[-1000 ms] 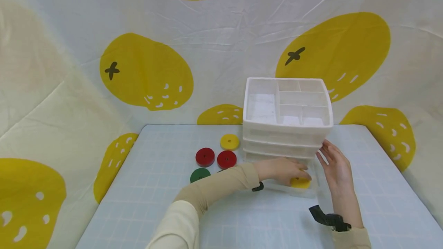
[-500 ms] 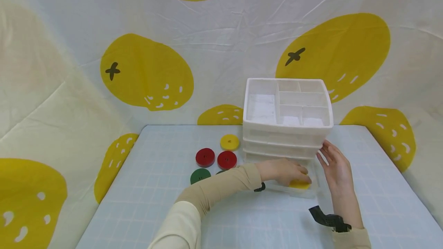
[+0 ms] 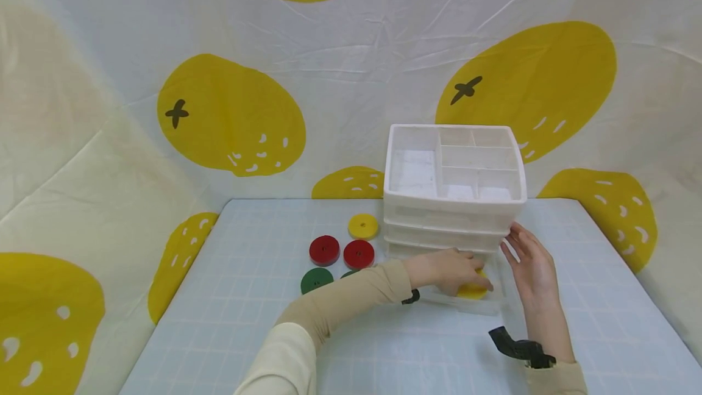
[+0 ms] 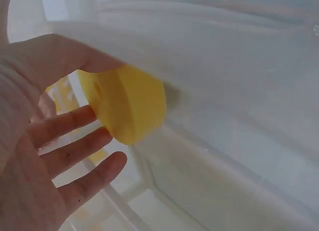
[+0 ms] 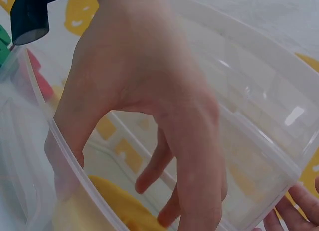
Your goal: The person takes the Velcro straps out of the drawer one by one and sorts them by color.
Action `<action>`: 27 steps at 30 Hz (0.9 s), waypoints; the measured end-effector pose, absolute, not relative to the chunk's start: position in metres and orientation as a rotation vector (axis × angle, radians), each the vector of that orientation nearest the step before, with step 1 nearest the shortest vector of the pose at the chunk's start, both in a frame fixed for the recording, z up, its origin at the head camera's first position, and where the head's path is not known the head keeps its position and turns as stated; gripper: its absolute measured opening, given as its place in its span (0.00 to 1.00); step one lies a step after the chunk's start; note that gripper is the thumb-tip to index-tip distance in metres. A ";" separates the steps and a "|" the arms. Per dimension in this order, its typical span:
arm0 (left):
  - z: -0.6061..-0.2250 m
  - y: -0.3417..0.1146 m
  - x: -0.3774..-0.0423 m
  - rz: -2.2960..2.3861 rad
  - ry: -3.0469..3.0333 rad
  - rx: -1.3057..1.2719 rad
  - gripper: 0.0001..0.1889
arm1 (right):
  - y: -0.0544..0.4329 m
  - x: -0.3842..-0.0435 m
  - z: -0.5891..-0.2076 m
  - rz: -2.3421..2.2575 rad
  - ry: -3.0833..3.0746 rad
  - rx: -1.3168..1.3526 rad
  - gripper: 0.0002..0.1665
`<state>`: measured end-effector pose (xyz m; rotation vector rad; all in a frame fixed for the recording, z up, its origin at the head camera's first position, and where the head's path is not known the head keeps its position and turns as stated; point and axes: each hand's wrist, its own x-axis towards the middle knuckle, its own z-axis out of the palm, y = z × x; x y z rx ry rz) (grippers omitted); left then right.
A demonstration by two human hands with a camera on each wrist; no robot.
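Observation:
My left hand (image 3: 455, 270) reaches across into the pulled-out clear drawer (image 3: 479, 306) at the bottom of the white drawer unit (image 3: 455, 212). Between thumb and fingers it holds a thick yellow button-shaped disc (image 3: 471, 291). In the left wrist view the yellow disc (image 4: 127, 104) stands tilted close to the drawer's clear wall (image 4: 224, 86), fingertips against it. The right wrist view looks over the drawer's edge at the left hand (image 5: 149, 81) and yellow disc (image 5: 119, 203). My right hand (image 3: 532, 267) is at the unit's lower right side, fingers fairly extended; whether they touch it is unclear.
Left of the unit lie another yellow disc (image 3: 363, 226), two red discs (image 3: 324, 250) and a green disc (image 3: 316, 280). The left sleeve (image 3: 351, 297) partly covers a second green disc (image 3: 348, 273). An open compartment tray (image 3: 414, 172) tops the unit, near the fabric backdrop.
The yellow disc in the left hand has turned and shifted slightly within the drawer, and the left fingers have moved a little with it. My right hand stays in place.

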<state>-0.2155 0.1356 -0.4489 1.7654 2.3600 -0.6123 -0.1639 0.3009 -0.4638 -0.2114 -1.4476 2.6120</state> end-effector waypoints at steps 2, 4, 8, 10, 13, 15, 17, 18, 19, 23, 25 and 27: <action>-0.448 0.135 -0.216 -0.589 2.370 1.758 0.29 | 0.301 -0.164 -0.463 2.616 -1.442 -0.207 0.23; -0.447 0.134 -0.216 -0.563 2.380 1.745 0.29 | 0.301 -0.164 -0.463 2.620 -1.438 -0.207 0.23; -0.444 0.129 -0.216 -0.504 2.399 1.717 0.29 | 0.301 -0.164 -0.462 2.617 -1.443 -0.214 0.22; -0.441 0.124 -0.215 -0.471 2.408 1.704 0.30 | 0.301 -0.165 -0.462 2.617 -1.444 -0.219 0.22; -0.437 0.116 -0.212 -0.433 2.433 1.692 0.32 | 0.301 -0.165 -0.462 2.618 -1.442 -0.228 0.22; -0.435 0.110 -0.210 -0.416 2.455 1.706 0.32 | 0.300 -0.166 -0.462 2.615 -1.446 -0.231 0.22; -0.434 0.104 -0.208 -0.388 2.480 1.714 0.32 | 0.300 -0.166 -0.462 2.605 -1.458 -0.236 0.22; -0.434 0.101 -0.207 -0.375 2.493 1.720 0.32 | 0.300 -0.165 -0.462 2.601 -1.462 -0.236 0.22; -0.434 0.098 -0.206 -0.356 2.503 1.723 0.32 | 0.300 -0.165 -0.462 2.599 -1.462 -0.235 0.21; -0.435 0.089 -0.202 -0.302 2.557 1.732 0.32 | 0.300 -0.165 -0.462 2.594 -1.466 -0.237 0.21; -0.436 0.085 -0.200 -0.274 2.589 1.741 0.32 | 0.299 -0.165 -0.462 2.591 -1.470 -0.240 0.21; -0.437 0.080 -0.199 -0.243 2.624 1.744 0.32 | 0.299 -0.165 -0.462 2.587 -1.479 -0.242 0.22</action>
